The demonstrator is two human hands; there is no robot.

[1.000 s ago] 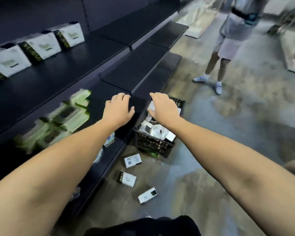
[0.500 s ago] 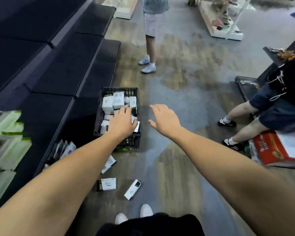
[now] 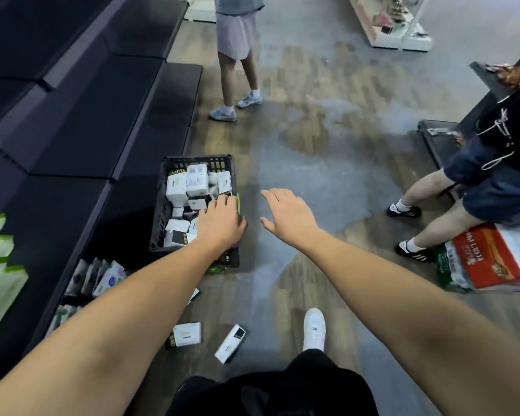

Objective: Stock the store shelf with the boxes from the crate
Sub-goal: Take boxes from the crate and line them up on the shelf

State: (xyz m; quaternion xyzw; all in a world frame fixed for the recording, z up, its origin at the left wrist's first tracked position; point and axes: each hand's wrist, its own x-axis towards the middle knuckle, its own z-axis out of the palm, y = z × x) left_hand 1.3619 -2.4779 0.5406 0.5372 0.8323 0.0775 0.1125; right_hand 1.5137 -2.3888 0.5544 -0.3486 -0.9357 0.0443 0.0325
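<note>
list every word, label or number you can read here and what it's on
Nothing reads for certain.
Back box in the crate: gold letters on a black band, blurred.
Tall white box: printed label, too small.
Near box: gold letters on black, blurred.
Floor box: gold letters on its black end, blurred.
Red carton: white print, upside down, unreadable.

From my feed, no word reads for certain. In the crate (image 3: 159, 223), the far-corner box (image 3: 177, 173) has gold lettering on a black band that looks like "VITA". The same gold print runs along the black end of a floor box (image 3: 186, 334), too blurred to read. The red carton (image 3: 490, 259) carries white characters, upside down to me, illegible
</note>
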